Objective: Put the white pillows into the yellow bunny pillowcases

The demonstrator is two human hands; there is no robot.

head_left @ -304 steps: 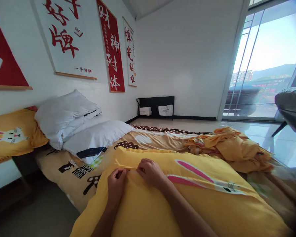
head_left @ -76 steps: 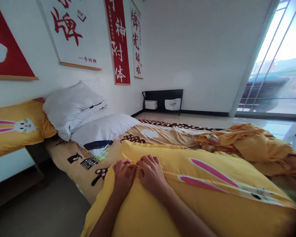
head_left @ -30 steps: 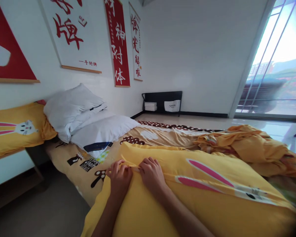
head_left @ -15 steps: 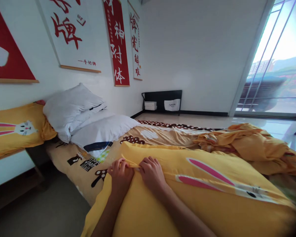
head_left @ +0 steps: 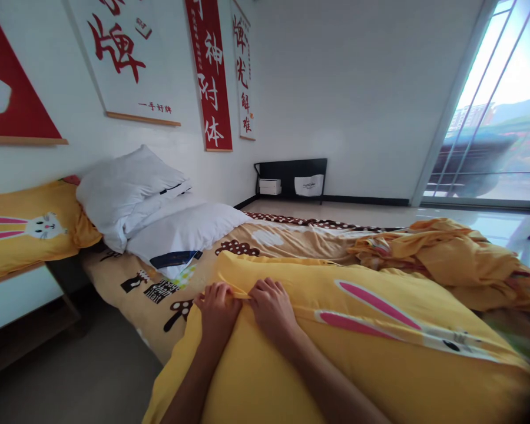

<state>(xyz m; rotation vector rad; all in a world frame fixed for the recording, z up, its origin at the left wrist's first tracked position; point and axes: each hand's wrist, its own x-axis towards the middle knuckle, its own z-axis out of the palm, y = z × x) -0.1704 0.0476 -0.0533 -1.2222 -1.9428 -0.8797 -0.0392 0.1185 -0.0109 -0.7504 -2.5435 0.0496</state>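
A yellow pillowcase (head_left: 362, 365) with a white, pink-eared rabbit print lies plump across the near side of the bed. My left hand (head_left: 218, 312) is closed on its fabric near the far left end. Right beside it, my right hand (head_left: 274, 309) pinches the same cloth, and a short fold is stretched between the fingertips of both hands. The fingertips themselves are partly hidden by the curled fingers and fabric. Whatever fills the case is covered.
White pillows (head_left: 185, 232) are piled on the patterned bed sheet (head_left: 154, 318). Another yellow rabbit pillow (head_left: 13, 235) rests on a white nightstand (head_left: 22, 300) at left. Crumpled yellow bedding (head_left: 459, 259) lies at right. A black rack (head_left: 287, 172) stands by the far wall.
Both hands keep their hold on the pillowcase fabric and have barely moved. The whole view has shifted very slightly.
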